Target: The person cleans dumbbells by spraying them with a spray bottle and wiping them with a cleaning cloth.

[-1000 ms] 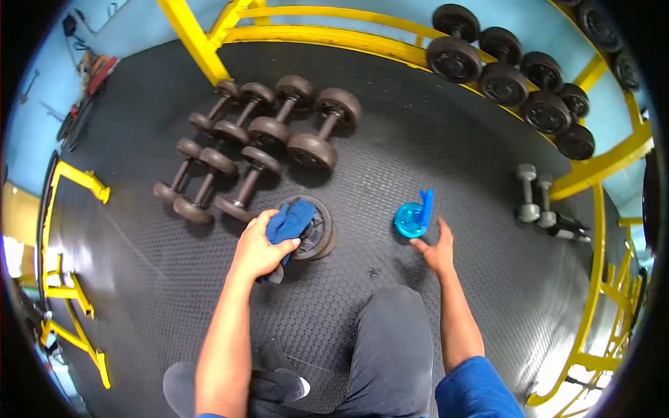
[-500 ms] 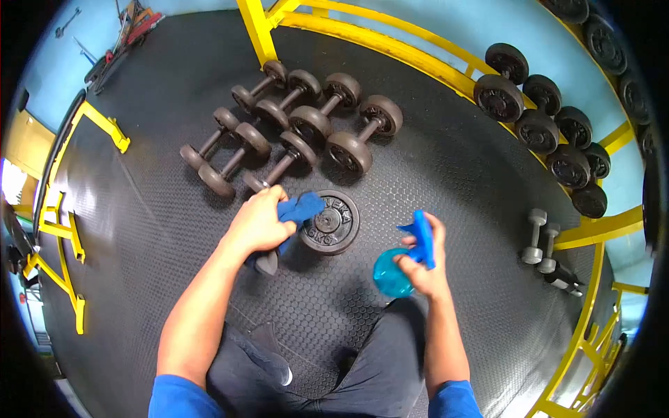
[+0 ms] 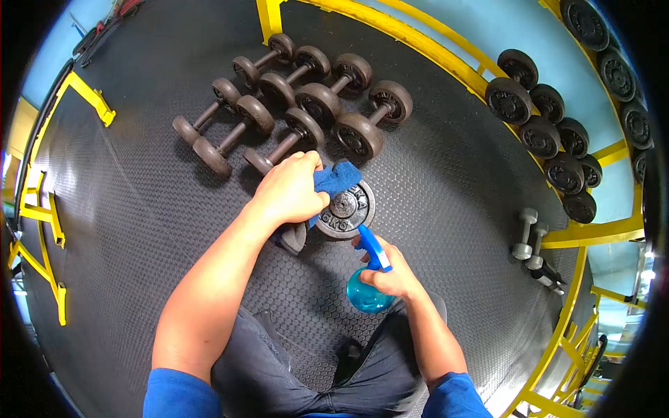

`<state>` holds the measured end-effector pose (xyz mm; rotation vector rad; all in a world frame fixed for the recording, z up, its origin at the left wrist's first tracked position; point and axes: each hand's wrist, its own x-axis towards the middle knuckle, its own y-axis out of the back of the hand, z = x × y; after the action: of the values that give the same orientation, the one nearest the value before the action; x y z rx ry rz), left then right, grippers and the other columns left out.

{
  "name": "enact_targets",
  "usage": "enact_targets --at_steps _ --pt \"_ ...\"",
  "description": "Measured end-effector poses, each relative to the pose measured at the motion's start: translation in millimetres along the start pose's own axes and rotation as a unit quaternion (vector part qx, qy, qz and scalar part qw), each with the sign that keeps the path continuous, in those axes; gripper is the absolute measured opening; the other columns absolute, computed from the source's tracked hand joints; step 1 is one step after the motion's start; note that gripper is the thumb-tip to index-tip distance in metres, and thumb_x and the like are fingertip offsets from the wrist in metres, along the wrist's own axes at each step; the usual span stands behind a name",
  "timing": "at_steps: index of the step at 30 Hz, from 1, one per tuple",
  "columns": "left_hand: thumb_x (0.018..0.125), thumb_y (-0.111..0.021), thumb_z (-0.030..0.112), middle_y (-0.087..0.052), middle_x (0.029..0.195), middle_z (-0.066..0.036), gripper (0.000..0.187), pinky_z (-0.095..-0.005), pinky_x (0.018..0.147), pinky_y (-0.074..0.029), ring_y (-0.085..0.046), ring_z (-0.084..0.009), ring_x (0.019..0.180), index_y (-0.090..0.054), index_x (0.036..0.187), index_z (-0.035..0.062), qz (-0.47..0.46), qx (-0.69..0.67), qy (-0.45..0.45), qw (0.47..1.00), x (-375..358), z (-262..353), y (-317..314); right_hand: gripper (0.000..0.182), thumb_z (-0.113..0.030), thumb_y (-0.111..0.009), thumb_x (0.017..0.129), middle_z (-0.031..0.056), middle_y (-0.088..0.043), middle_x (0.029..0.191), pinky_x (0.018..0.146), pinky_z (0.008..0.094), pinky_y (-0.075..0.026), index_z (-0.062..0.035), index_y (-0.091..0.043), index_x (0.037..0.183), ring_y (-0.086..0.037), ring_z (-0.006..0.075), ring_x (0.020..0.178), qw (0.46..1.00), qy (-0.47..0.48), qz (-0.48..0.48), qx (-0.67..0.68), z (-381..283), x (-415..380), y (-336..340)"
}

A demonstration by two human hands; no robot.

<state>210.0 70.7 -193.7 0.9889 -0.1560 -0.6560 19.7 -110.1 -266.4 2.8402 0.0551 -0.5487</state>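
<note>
A round dark dumbbell end (image 3: 346,209) with raised lettering faces up on the floor between my knees and the rows of dumbbells. My left hand (image 3: 296,188) is closed on a blue cloth (image 3: 338,179), whose front part lies over the upper left edge of that round end. A grey part of cloth hangs under the hand. My right hand (image 3: 394,270) is wrapped round the neck of a spray bottle (image 3: 369,292) with a blue trigger head and a round teal body. Its nozzle is close to the lower edge of the round end.
Several dark dumbbells (image 3: 359,132) lie in rows beyond my hands. A yellow rack (image 3: 418,45) with more dumbbells curves along the back and right. Small grey dumbbells (image 3: 524,233) rest on the floor at the right. Yellow frames (image 3: 52,272) stand at the left.
The view has shifted. My right hand has brought the spray bottle left, close to the round end, with its nozzle now towards it. My left hand has moved the cloth up and right.
</note>
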Motion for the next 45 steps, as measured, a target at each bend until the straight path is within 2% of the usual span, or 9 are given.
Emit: enact_targets --at_steps 7,10,17,21,25,27,29,39,45 --pt "0.076 -0.075 0.021 -0.062 0.116 -0.019 0.051 -0.0436 0.096 -0.049 -0.061 -0.0355 0.112 -0.055 0.119 0.0015 -0.035 0.012 0.01 0.999 11.8 -3.7 -11.4 0.067 -0.017 -0.076 0.069 0.0126 -0.065 0.11 0.087 0.0381 -0.052 -0.0046 -0.053 0.131 -0.065 0.0252 0.094 0.935 0.087 0.289 -0.189 83.8 9.0 49.7" --pt "0.076 -0.075 0.022 -0.06 0.123 -0.022 0.062 -0.044 0.099 -0.048 -0.059 -0.0367 0.117 -0.047 0.129 0.0035 -0.046 -0.055 0.064 0.995 11.3 12.7 -5.8 0.082 -0.032 -0.083 0.073 0.0296 -0.063 0.109 0.088 0.0509 -0.05 -0.0027 -0.042 0.138 -0.062 0.0479 0.101 0.874 -0.099 0.413 -0.237 120.5 19.6 63.0" --pt "0.075 -0.078 0.028 -0.06 0.128 -0.023 0.068 -0.0412 0.103 -0.046 -0.058 -0.0341 0.122 -0.051 0.134 0.0078 -0.106 -0.224 0.001 0.969 14.9 19.3 -50.0 0.109 -0.028 -0.086 0.071 0.0318 -0.059 0.122 0.094 0.0504 -0.05 0.0037 -0.018 0.149 -0.061 0.047 0.111 0.893 -0.109 0.342 -0.271 146.2 -3.5 74.0" --pt "0.078 -0.079 0.032 -0.06 0.126 -0.025 0.066 -0.0419 0.103 -0.044 -0.058 -0.0355 0.121 -0.051 0.13 0.0023 -0.148 -0.215 0.049 0.964 5.7 28.5 -60.1 0.1 -0.02 -0.084 0.073 0.0286 -0.056 0.132 0.094 0.0487 -0.051 -0.0045 -0.026 0.153 -0.06 0.0427 0.117 0.846 -0.359 0.193 -0.343 62.2 -29.8 78.5" --pt "0.083 -0.074 0.031 -0.061 0.125 -0.026 0.061 -0.0399 0.102 -0.045 -0.06 -0.0351 0.118 -0.052 0.129 -0.0023 -0.147 -0.277 0.1 0.944 18.4 9.4 -75.6 0.078 -0.028 -0.08 0.078 0.0248 -0.043 0.147 0.104 0.0513 -0.044 -0.0071 -0.045 0.145 -0.047 0.0402 0.132 0.959 0.047 0.26 -0.103 -27.9 5.5 9.3" --pt "0.088 -0.066 0.037 -0.067 0.111 -0.025 0.041 -0.0421 0.096 -0.048 -0.064 -0.0344 0.108 -0.067 0.107 0.0008 -0.158 -0.211 0.108 0.958 35.4 2.8 -56.4 0.072 -0.038 -0.072 0.084 0.0217 -0.043 0.149 0.113 0.0534 -0.033 -0.0087 -0.045 0.145 -0.042 0.0412 0.136 0.899 0.114 0.226 -0.357 -28.5 51.6 -24.9" --pt "0.088 -0.06 0.034 -0.068 0.109 -0.024 0.037 -0.0427 0.094 -0.048 -0.066 -0.0342 0.105 -0.069 0.099 0.0006 0.006 -0.036 0.091 0.995 38.1 -12.2 -43.9 0.064 -0.042 -0.061 0.091 0.0207 -0.042 0.15 0.116 0.0545 -0.025 -0.0103 -0.046 0.144 -0.04 0.0416 0.137 0.831 0.109 0.22 -0.499 -15.0 77.6 -60.7" --pt "0.089 -0.051 0.029 -0.067 0.106 -0.026 0.038 -0.0402 0.091 -0.049 -0.066 -0.0304 0.106 -0.07 0.099 -0.0023 -0.103 -0.109 -0.022 0.988 90.4 -75.7 -91.6 0.022 -0.011 -0.063 0.082 0.0198 -0.061 0.107 0.086 0.0478 -0.045 -0.005 -0.068 0.103 -0.056 0.0386 0.097 0.787 0.13 0.406 -0.447 -4.1 120.7 -18.4" --pt "0.095 -0.05 0.049 -0.059 0.126 -0.016 0.062 -0.0476 0.085 -0.05 -0.06 -0.0279 0.105 -0.048 0.14 0.0065 -0.196 -0.406 0.244 0.859 72.7 -62.3 -33.4 0.026 -0.013 -0.063 0.078 0.0146 -0.059 0.105 0.083 0.0438 -0.047 -0.0022 -0.063 0.101 -0.056 0.0335 0.097 0.81 0.217 0.229 -0.494 -39.3 139.9 -86.7"
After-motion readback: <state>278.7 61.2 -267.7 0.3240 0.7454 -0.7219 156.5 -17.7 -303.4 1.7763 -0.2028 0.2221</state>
